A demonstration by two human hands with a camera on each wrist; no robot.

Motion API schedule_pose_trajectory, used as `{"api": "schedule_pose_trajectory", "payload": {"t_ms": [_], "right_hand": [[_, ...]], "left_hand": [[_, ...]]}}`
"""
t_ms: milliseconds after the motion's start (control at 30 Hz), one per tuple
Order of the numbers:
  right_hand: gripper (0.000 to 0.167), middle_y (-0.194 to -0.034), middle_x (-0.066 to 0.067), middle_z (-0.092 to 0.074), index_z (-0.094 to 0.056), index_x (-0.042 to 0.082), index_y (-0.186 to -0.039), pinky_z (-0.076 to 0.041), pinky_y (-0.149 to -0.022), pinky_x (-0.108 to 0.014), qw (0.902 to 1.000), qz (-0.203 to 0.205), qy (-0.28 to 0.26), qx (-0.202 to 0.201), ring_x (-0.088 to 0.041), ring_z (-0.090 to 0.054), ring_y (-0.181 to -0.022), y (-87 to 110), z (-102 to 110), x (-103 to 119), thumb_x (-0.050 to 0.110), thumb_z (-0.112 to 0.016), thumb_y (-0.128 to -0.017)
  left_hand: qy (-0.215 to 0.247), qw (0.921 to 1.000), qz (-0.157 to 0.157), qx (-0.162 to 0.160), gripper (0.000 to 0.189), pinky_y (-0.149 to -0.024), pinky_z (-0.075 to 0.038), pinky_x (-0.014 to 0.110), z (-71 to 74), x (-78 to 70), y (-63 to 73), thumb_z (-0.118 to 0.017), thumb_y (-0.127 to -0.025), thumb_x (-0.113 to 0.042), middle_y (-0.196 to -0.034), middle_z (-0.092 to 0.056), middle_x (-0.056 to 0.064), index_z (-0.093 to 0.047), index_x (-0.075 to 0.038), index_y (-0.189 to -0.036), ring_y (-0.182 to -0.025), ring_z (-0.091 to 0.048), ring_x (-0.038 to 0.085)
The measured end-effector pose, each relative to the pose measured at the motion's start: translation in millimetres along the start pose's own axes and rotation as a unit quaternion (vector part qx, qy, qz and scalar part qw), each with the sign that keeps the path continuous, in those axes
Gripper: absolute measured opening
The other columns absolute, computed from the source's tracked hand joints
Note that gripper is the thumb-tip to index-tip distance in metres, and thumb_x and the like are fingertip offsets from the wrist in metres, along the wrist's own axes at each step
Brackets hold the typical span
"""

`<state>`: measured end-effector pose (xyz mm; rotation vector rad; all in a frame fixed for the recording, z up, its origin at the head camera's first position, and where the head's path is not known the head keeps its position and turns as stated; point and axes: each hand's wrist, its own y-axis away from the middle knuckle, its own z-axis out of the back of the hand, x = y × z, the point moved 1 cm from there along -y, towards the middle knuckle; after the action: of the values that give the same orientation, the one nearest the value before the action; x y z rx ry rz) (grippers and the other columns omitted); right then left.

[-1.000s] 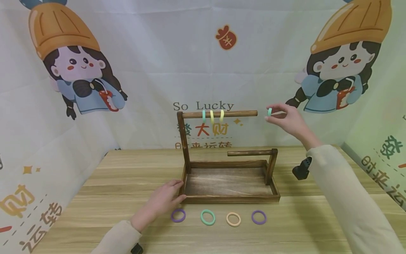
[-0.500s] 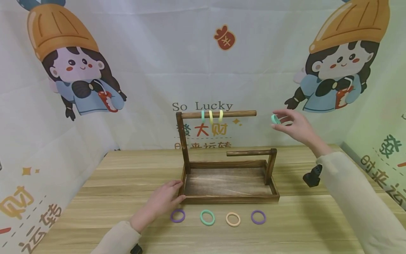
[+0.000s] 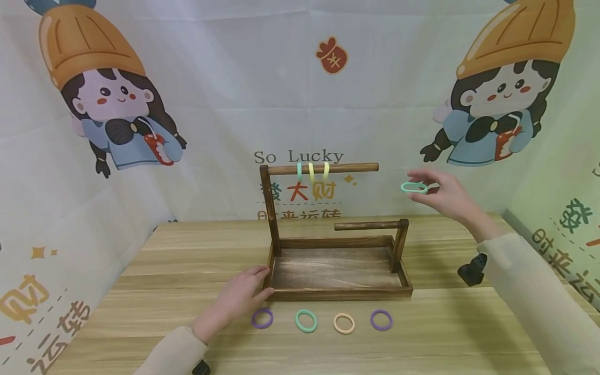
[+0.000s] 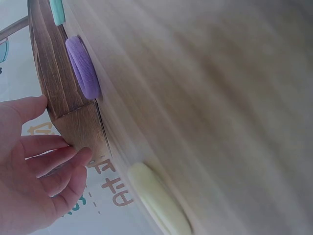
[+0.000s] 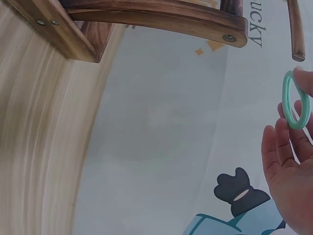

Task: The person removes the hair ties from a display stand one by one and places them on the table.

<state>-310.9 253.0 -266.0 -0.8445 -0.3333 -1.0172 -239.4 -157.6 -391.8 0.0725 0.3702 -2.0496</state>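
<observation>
My right hand (image 3: 445, 194) holds a mint-green hair tie (image 3: 402, 187) between thumb and fingers, in the air right of the upper bar's free end. The hair tie (image 5: 286, 93) is stretched to an oval in the right wrist view. My left hand (image 3: 239, 291) grips the front left corner of a dark wooden rack (image 3: 337, 295), thumb and fingertips on its edges. On the rack's upper bar (image 3: 356, 167) hang a green hair tie (image 3: 299, 172) and two yellow ones (image 3: 311, 173). The lower bar (image 3: 367, 226) is bare.
In front of the rack lie a purple hair tie (image 3: 262, 327), a green one (image 3: 307, 330), a peach one (image 3: 345, 332) and another purple one (image 3: 382, 329). The left wrist view also shows a pale yellow hair tie (image 4: 159, 200). A printed cloth (image 3: 225, 130) hangs behind the table.
My right hand has moved right and down, away from the upper bar's end, and the green hair tie in it has turned from edge-on to a flat oval. My left hand has stayed put.
</observation>
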Motion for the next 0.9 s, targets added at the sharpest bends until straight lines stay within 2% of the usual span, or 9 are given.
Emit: {"api": "schedule_pose_trajectory", "payload": {"t_ms": [167, 600, 900], "right_hand": [[0.041, -0.109, -0.014, -0.056, -0.052, 0.002, -0.118, -0.043, -0.070, -0.017, 0.9999, -0.010, -0.008, -0.002, -0.022, -0.049, -0.089, 6.3, -1, 0, 0.013, -0.065, -0.081], [0.043, -0.110, -0.020, -0.054, -0.049, -0.002, -0.121, -0.044, -0.069, -0.014, 0.9990, 0.030, -0.026, 0.022, -0.016, -0.051, -0.086, 26.7, -5, -6, 0.008, -0.063, -0.082], [0.042, -0.111, -0.017, -0.055, -0.051, 0.001, -0.120, -0.046, -0.067, -0.017, 0.9991, 0.018, -0.020, 0.034, -0.015, -0.053, -0.085, 44.0, -10, -11, 0.014, -0.063, -0.082]], "left_hand": [[-0.004, 1.0000, 0.001, 0.003, 0.049, -0.091, -0.038, 0.044, -0.7, 0.7, -0.1, -0.061, -0.083, -0.027, -0.119, -0.050, 0.020, -0.051, 0.008, -0.117, -0.107, -0.047, 0.034], [-0.002, 0.9999, 0.007, 0.009, 0.051, -0.091, -0.038, 0.044, 0.2, 0.4, 0.9, -0.060, -0.084, -0.030, -0.121, -0.049, 0.019, -0.050, 0.007, -0.118, -0.109, -0.046, 0.033], [0.004, 0.9999, 0.008, 0.010, 0.051, -0.091, -0.038, 0.044, 0.6, -0.1, 0.8, -0.060, -0.084, -0.029, -0.121, -0.049, 0.019, -0.050, 0.007, -0.118, -0.109, -0.047, 0.034]]}}
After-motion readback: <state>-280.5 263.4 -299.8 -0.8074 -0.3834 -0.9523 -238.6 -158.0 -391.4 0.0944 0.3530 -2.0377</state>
